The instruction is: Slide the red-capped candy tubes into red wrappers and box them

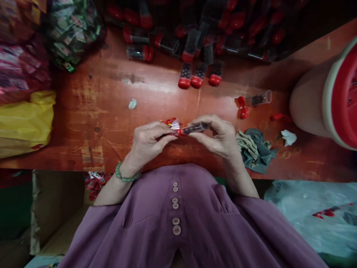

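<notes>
Both hands are working at the table's (111, 96) near edge: right hand (220, 136) is pinching a clear tube (195, 128), left hand (147, 141) is gripping a small red packet (170, 122).

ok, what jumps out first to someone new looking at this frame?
Dead centre, the left hand pinches a red packet against a small clear tube held by the right hand. Behind them, red-capped tubes are heaped along the far edge of the worn red table.
</notes>
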### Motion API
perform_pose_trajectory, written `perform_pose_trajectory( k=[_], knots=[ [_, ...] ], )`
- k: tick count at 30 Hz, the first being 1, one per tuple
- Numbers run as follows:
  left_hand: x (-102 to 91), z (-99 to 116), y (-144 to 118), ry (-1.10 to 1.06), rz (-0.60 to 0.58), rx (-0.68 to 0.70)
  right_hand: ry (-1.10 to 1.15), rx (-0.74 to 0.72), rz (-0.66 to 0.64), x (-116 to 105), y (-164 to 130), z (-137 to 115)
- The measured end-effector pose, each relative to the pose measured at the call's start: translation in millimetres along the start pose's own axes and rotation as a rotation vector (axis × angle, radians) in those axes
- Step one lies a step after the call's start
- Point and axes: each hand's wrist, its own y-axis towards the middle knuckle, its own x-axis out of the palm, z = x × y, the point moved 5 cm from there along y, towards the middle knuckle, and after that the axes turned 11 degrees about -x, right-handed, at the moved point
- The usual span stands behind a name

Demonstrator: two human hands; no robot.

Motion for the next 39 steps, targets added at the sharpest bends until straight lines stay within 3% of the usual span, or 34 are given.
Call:
perform_pose_trajectory(
  k=[3,6,14,19,22,26,30,39],
  knots=[
    [4.7,0,-3,0.085,-0.041,0.057,-0.126,-0.113,-0.173,5,5,-12],
    [7.1,0,-5,0.121,-0.058,0.078,-0.148,-0.12,-0.243,8,7,-13],
    [6.9,-1,-6,-0.082,-0.142,-0.081,0.258,0.15,-0.154,14,0,17],
    [9.4,-7,-2,-0.11,-0.174,-0.172,0.413,0.271,-0.203,27,-7,30],
    [10.5,-18,1,-0.191,-0.204,-0.342,0.456,0.307,-0.21,35,-9,32],
    [5.8,-38,-5,-0.501,-0.099,-0.615,0.682,0.435,-0.105,45,-15,39],
    [15.5,-43,-18,-0.877,-0.112,-0.709,0.737,0.475,0.006,51,-15,45],
    [39.8,-36,-21,-0.939,0.099,-0.771,0.605,0.437,0.103,60,-9,36]
  ],
)
